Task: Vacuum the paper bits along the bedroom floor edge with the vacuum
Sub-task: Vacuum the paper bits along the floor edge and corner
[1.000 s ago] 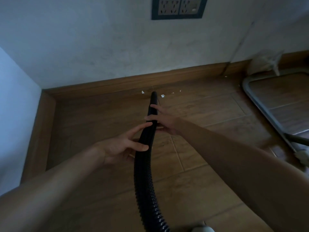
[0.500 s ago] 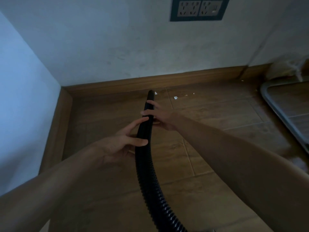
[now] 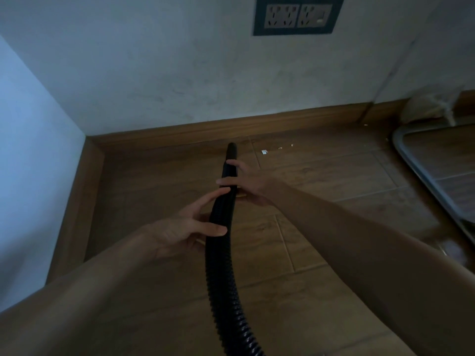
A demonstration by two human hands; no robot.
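Observation:
The black ribbed vacuum hose (image 3: 221, 253) runs from the bottom edge up to its smooth nozzle tip (image 3: 231, 147), which sits close to the wooden skirting board (image 3: 180, 131). My right hand (image 3: 246, 185) grips the smooth nozzle part from the right, fingers laid across its top. Lower down, my left hand (image 3: 180, 229) holds the ribbed part, thumb over it and index finger along its side. Small white paper bits (image 3: 264, 151) lie on the floor just right of the nozzle, with tinier crumbs (image 3: 280, 148) further right along the wall.
The room corner with a pale side wall (image 3: 33, 150) closes off the left. A grey metal tube frame (image 3: 421, 173) stands on the floor at the right, with a pale crumpled bundle (image 3: 431, 106) behind it. More crumbs (image 3: 366, 125) lie by the skirting there. A wall socket panel (image 3: 298, 16) is above.
The nozzle tip has moved left along the skirting, past the bits. The small white bit beside the tip half a second ago is no longer visible. Both hands keep their hold.

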